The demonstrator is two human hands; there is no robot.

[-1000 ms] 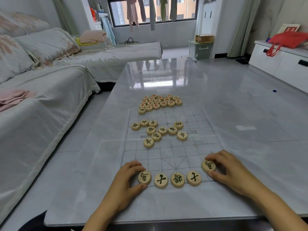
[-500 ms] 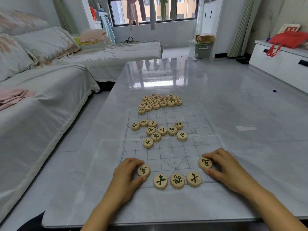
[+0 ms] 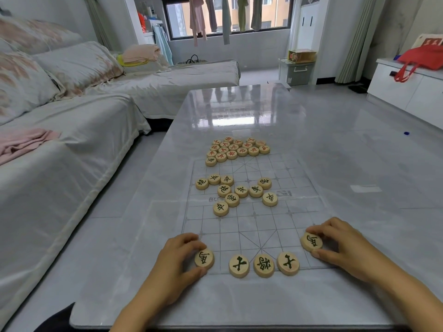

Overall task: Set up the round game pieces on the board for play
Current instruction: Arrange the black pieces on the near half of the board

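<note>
A clear gridded game board lies on the grey table. My left hand pinches a round wooden piece with a black character at the board's near left corner. My right hand pinches a matching piece near the near right corner. Between them three black-marked pieces stand in a row on the near edge. Several more black-marked pieces lie loose at mid-board. Several red-marked pieces cluster at the far edge.
The glossy table stretches far beyond the board. A covered sofa runs along the left. A white cabinet with a red bag stands at the right. A small blue object lies on the floor.
Both hands slid their pieces outward along the near row: the left piece toward the left corner, the right piece toward the right edge. The camera view shifted slightly.
</note>
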